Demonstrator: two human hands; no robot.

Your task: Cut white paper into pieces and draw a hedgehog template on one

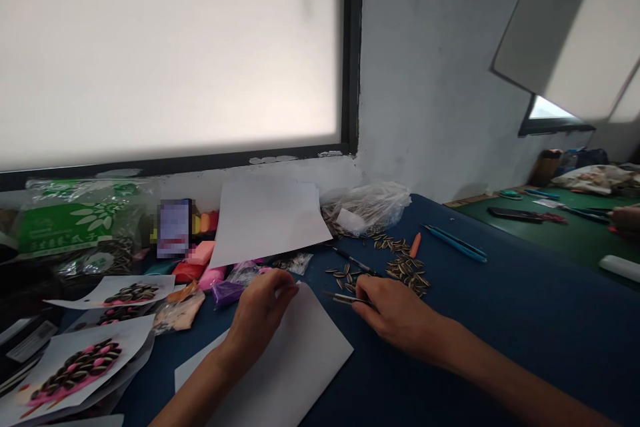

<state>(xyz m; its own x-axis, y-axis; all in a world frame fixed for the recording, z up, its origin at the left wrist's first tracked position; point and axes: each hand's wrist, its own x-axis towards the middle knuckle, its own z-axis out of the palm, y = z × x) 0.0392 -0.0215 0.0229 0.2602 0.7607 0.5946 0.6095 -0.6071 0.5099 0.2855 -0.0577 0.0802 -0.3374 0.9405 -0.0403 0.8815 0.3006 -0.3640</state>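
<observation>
So we've got a white sheet [310, 340] lying at an angle on the blue table [500, 327], right in front of us. Our left hand [265, 303] is over its far corner, thumb and fingers drawn together in a pinch; can't tell if there's anything tiny between them. Our right hand [390, 307] is curled snugly around a slim metal tool [340, 297], tip aimed at the sheet, just right of that corner.

Striped seeds [406, 273] are scattered just beyond the right hand, with a dark pen [353, 257] and an orange stick [415, 245] by them. Blue tweezers [455, 243] lie further right. Behind the left hand there's a purple packet [227, 292], then a bigger blank sheet [270, 220] and a clear plastic bag [380, 203] near the wall. Over on our left: printed pictures [90, 360] and a green-printed bag [65, 223]. Far right, someone else's hand [625, 219] shows at a green table [530, 227].
</observation>
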